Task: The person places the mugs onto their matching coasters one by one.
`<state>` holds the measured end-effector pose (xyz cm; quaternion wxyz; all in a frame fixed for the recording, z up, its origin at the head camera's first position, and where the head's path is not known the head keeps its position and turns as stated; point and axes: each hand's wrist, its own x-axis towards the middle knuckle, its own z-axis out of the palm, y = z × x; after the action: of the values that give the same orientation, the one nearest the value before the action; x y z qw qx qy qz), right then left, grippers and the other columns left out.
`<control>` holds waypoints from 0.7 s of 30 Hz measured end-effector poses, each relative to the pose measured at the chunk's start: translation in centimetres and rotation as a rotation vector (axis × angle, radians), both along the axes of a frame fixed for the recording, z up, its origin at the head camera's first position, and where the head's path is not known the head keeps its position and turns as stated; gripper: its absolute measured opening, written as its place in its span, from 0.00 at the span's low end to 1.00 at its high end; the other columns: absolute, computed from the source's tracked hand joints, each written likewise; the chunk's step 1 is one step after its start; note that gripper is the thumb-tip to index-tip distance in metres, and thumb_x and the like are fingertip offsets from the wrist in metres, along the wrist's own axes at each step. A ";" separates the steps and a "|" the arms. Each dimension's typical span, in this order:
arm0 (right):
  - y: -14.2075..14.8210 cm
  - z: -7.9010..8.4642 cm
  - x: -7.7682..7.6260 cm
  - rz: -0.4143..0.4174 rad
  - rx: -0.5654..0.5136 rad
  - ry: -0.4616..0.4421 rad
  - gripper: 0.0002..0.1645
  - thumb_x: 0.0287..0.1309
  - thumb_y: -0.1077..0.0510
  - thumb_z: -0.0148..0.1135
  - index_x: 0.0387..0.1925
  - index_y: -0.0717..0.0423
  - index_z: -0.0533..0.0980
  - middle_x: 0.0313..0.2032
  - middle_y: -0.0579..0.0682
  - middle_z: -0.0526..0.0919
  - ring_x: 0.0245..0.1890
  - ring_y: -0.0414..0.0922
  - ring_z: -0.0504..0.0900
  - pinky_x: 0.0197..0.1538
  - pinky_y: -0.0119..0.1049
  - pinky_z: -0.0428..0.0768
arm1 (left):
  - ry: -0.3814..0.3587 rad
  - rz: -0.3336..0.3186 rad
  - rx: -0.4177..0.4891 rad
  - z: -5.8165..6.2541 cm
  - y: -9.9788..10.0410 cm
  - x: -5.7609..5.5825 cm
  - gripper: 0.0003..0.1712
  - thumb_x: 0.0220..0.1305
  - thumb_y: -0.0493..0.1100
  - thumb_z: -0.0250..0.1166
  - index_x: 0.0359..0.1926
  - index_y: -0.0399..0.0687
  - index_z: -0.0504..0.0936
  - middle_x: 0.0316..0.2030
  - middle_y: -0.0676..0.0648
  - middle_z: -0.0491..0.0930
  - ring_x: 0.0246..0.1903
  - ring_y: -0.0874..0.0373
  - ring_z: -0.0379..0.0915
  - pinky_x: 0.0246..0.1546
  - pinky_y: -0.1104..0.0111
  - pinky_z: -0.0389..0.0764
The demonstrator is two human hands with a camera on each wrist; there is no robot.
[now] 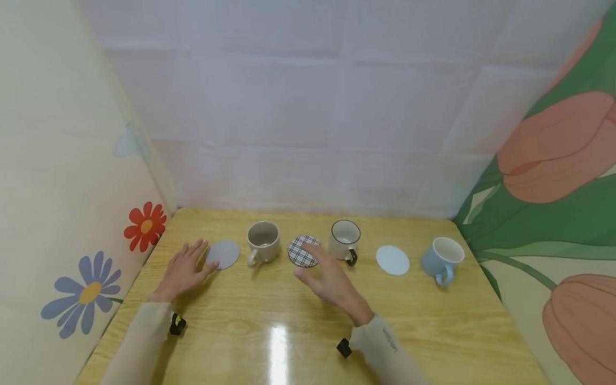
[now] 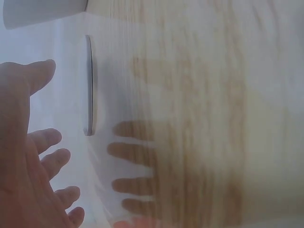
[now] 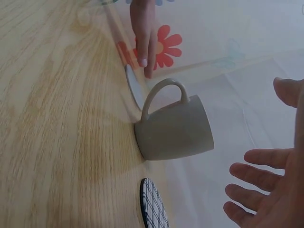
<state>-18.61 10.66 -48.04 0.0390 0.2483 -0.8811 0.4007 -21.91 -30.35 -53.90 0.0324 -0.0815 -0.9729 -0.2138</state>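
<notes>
Beside the grey round coaster (image 1: 223, 254) at the left, my left hand (image 1: 185, 271) hovers with fingers spread, holding nothing. In the left wrist view that coaster (image 2: 89, 85) lies edge-on, apart from the fingers. My right hand (image 1: 332, 278) is above the table near the plaid coaster (image 1: 301, 252), its fingers stretched out and nothing in them. Between the two coasters stands a beige mug (image 1: 264, 243), upright, handle toward me; the right wrist view shows this mug (image 3: 175, 130) from the side. A white mug (image 1: 344, 240) with a dark rim and black handle stands right of the plaid coaster.
Farther right lie a pale blue-white coaster (image 1: 392, 260) and a light blue mug (image 1: 439, 259), both on the wooden table (image 1: 231, 331). A white cloth backdrop (image 1: 298, 107) rises behind the table, with flower-printed hangings (image 1: 558, 160) at the sides.
</notes>
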 end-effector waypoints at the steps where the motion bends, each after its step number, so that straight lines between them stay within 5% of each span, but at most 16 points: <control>1: -0.1 -0.1 -0.1 0.006 -0.002 0.008 0.40 0.67 0.33 0.55 0.73 0.46 0.64 0.72 0.49 0.67 0.74 0.52 0.61 0.73 0.56 0.60 | -0.002 -0.001 -0.002 0.0 0.0 0.0 0.49 0.68 0.66 0.58 0.75 0.38 0.59 0.75 0.31 0.55 0.72 0.22 0.41 0.67 0.30 0.47; 21: -1.6 -0.5 -0.1 0.062 0.035 0.002 0.41 0.68 0.32 0.53 0.74 0.47 0.63 0.73 0.49 0.66 0.73 0.49 0.63 0.73 0.52 0.62 | -0.105 -0.050 0.013 -0.7 -0.5 -0.3 0.49 0.70 0.61 0.60 0.76 0.33 0.55 0.76 0.31 0.50 0.71 0.20 0.36 0.66 0.29 0.42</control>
<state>-18.73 9.05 -48.57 0.0233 0.2764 -0.8798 0.3861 -22.25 -30.85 -54.61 -0.0235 -0.0943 -0.9695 -0.2251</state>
